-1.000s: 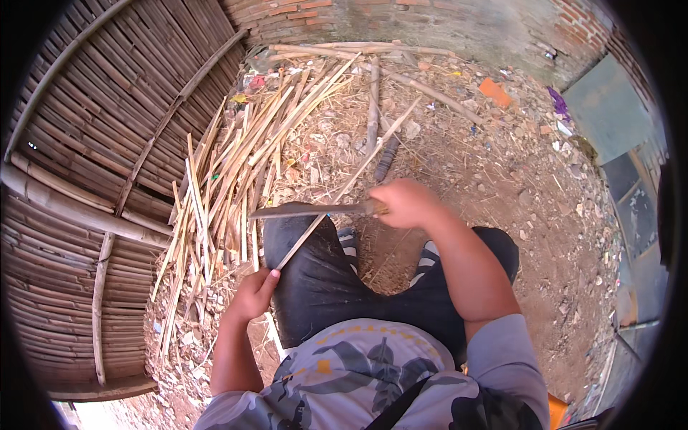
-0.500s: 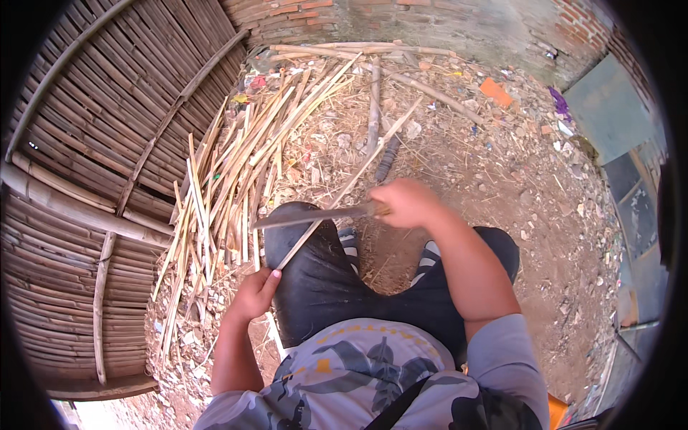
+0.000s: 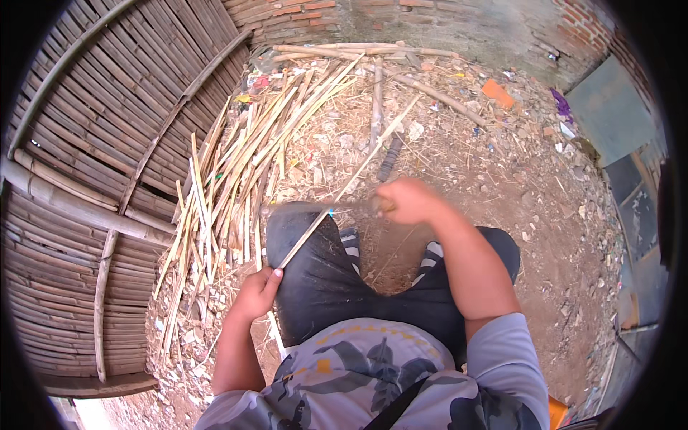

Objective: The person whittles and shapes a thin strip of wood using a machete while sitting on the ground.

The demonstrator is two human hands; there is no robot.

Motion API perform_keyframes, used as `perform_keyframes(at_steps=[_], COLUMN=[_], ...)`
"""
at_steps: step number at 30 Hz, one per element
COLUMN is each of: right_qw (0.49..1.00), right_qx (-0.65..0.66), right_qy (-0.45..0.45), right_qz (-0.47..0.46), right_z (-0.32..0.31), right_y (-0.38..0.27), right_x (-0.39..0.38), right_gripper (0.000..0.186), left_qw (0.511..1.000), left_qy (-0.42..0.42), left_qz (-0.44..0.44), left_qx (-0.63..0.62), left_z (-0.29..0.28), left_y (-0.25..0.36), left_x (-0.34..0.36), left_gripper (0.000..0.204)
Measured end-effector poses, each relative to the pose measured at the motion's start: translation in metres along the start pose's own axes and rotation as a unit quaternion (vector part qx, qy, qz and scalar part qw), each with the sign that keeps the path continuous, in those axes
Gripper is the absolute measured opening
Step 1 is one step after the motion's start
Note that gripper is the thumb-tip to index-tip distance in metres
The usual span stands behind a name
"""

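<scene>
My left hand point(image 3: 258, 292) is closed round the near end of a long pale bamboo strip point(image 3: 301, 242), its thumb lying along it. The strip slants across my left thigh and reaches away to the upper right. Gripped by its handle in my right hand point(image 3: 410, 202) is a machete point(image 3: 358, 206), its blade smeared by motion. The blade points left and lies across the strip above my left knee; whether it touches the strip I cannot tell. Beyond my knees, a dark ribbed rod-like thing point(image 3: 389, 159) rests on the ground.
A heap of split bamboo strips point(image 3: 244, 168) lies to the left, beside a bamboo slat wall point(image 3: 79, 186). Thicker poles point(image 3: 376, 100) lie ahead near a brick wall point(image 3: 459, 29). Rubble and litter cover the ground. Grey panels point(image 3: 609, 107) stand at the right.
The machete blade has gone from sharp to blurred and sits slightly higher across the strip. My right hand has shifted slightly right; my left hand keeps its hold.
</scene>
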State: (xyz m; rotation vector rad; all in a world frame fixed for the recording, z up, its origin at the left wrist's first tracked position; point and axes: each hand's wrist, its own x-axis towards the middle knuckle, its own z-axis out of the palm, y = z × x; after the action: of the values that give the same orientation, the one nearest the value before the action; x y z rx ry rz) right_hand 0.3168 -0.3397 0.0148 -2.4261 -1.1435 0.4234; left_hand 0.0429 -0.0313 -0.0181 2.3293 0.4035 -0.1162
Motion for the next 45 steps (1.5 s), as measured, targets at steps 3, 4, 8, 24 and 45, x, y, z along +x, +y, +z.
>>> perform_keyframes(at_steps=[3,4,8,24,45], right_qw=[0.987,0.979,0.980,0.994,0.997], right_qx=[0.110,0.116,0.123,0.082,0.057], right_qy=[0.094,0.129,0.144,0.075,0.049], right_qz=[0.073,0.106,0.059,0.024,0.000], right_z=[0.002,-0.001,0.013,0.018,-0.001], right_y=[0.055,0.059,0.051,0.029,0.035], right_x=[0.004,0.003,0.005,0.004,-0.004], right_gripper=[0.030,0.031,0.032,0.034,0.029], left_qw=[1.000,1.000,1.000,1.000,1.000], left_qy=[0.001,0.001,-0.020,-0.005,-0.004], left_qz=[0.003,-0.001,-0.015,-0.004,-0.002], left_qx=[0.008,0.010,-0.015,-0.030,0.012], left_z=[-0.001,-0.001,-0.002,0.002,0.001], left_y=[0.005,0.006,0.001,-0.001,-0.002], left_x=[0.003,0.003,0.004,0.002,0.000], left_gripper=[0.051,0.051,0.052,0.051,0.051])
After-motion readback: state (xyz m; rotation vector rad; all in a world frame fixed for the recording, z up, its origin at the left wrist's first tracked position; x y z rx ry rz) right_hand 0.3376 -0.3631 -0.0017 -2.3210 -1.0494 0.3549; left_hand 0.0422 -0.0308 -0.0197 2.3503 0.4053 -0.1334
